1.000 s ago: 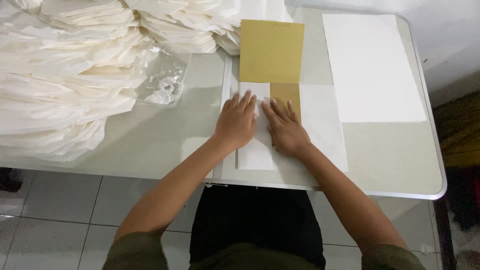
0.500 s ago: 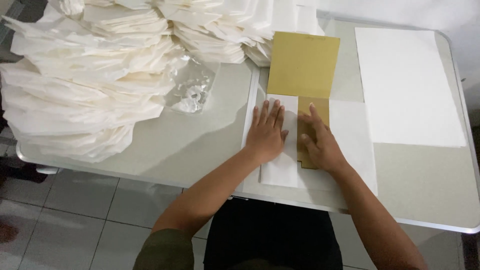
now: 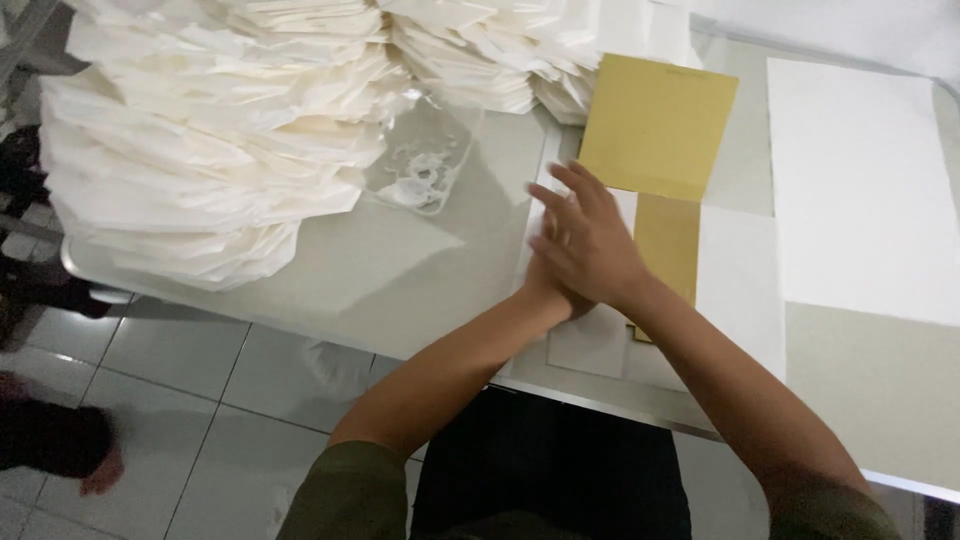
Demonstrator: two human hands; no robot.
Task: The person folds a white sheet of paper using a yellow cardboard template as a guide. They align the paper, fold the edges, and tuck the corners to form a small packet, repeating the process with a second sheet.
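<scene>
Your right hand (image 3: pixel 590 245) lies flat, palm down, over the white sheet (image 3: pixel 590 340) at the near table edge. Fingers spread a bit, straight, tips pointing up-left toward the far side; not clamped on anything, just pressing on paper. Your left hand (image 3: pixel 548 290) sits under the right, mostly hidden; only wrist and a bit of fingers show at the left, blurred. Can't tell if its fingers are apart or together.

White sheet: narrow, folded look, runs from under your hands down to the table rim. The part below the wrists shows clear; the upper part is covered by the hands. Just right of it, touching, a mustard-yellow card strip (image 3: pixel 668 245), and above that a wider mustard-yellow card (image 3: pixel 655 125), flat, matte, square-cornered. Right fingertips end just short of the wide card's lower edge.

Both forearms come in from bottom, crossing at the wrists; right arm from lower right, left from lower centre. Olive sleeves at the shoulders.

Table (image 3: pixel 440 270): pale grey, smooth, rounded metal rim. Far left, big heaps of cream paper bags (image 3: pixel 200 150), stacked and fanned, soft crinkled edges. Between heap and hands, a clear plastic wrapper (image 3: pixel 420 165), crumpled, shiny. Right side, large white sheet (image 3: pixel 860 190) lying flat, well apart from your hands. Floor is grey tile.
</scene>
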